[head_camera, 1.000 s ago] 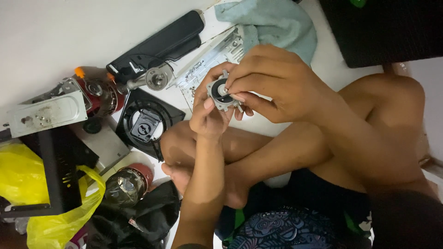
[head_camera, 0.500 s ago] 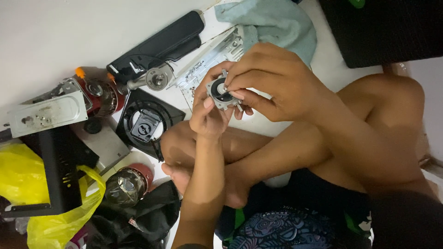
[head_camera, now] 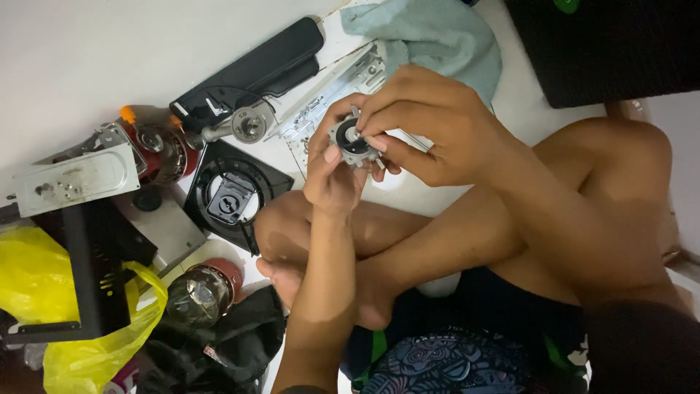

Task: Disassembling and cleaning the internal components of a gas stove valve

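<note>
a yellow plastic bag (head_camera: 36, 292) is lying at eight o'clock, a black fan frame (head_camera: 233, 193) at nine. the left hand (head_camera: 332, 171) is clamping a small round motor part (head_camera: 354, 141) just above centre, toward twelve o'clock; the right hand (head_camera: 430, 124) is pinching its hub.

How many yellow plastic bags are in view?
1. The yellow bag lies at the lower left, draped around a black frame. More may be hidden under the clutter there.
</note>
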